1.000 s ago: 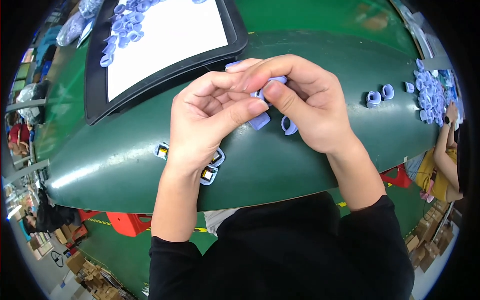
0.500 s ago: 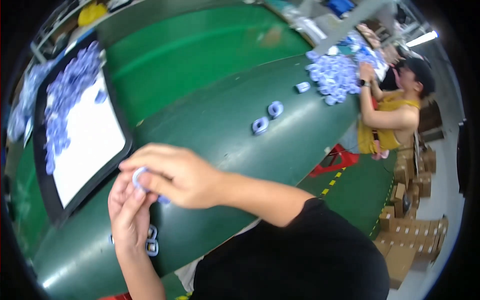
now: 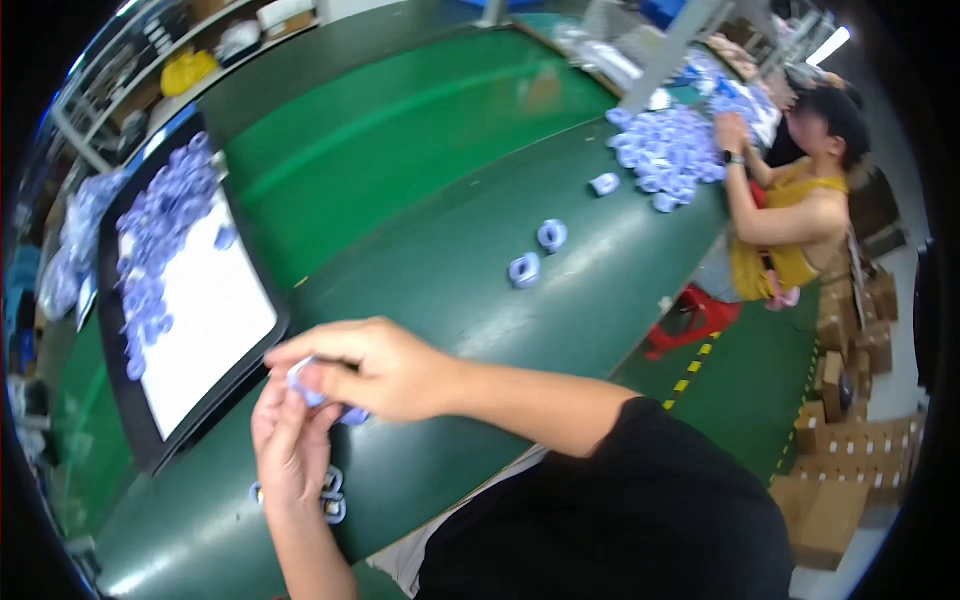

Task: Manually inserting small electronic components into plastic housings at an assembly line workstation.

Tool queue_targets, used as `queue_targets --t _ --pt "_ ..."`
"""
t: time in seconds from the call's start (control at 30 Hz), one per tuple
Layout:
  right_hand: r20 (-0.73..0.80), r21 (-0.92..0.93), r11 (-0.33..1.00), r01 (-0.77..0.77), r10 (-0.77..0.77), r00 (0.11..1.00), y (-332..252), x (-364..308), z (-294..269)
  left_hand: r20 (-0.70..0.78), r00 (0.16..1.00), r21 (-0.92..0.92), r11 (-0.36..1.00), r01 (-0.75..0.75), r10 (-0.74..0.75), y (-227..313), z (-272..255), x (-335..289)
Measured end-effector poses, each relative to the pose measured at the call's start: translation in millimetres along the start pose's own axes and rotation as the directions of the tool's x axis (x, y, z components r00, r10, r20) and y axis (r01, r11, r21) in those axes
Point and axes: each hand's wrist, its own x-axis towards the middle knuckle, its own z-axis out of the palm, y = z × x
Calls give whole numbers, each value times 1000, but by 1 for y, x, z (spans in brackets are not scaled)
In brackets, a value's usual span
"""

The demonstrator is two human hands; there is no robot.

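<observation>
The left hand (image 3: 290,450) and right hand (image 3: 395,375) pinch a small lavender ring (image 3: 301,380) above the green bench (image 3: 440,300), each grip closed on it. Likely plastic, it looks light, stiff and smooth, best held lightly by its outer rim.

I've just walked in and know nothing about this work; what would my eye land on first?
Probably the left hand and right hand, meeting low and left of centre around a small purple piece. Next, perhaps, the black-edged tray at left, partly covered by a purple pile, and the purple heap on the green table at upper right. Beside that heap, a co-worker in a yellow top draws the eye.
</observation>
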Motion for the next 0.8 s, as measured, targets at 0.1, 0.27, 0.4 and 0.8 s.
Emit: queue_targets --t 0.1,0.27,0.4,0.8 --pt "130 458 867 -198 155 979 -13 -8 -11 167 985 105 994 29 -46 -7 1 6" --pt "-9 225 946 -234 242 970 -18 -11 -11 54 998 322 947 22 -41 -14 -2 5" --pt "-71 -314 947 74 -101 992 -5 -4 -9 108 990 -91 991 95 -85 0 6 3" --pt "31 130 991 -44 40 999 4 -5 -12 215 977 209 976 -51 5 -2 -1 7"
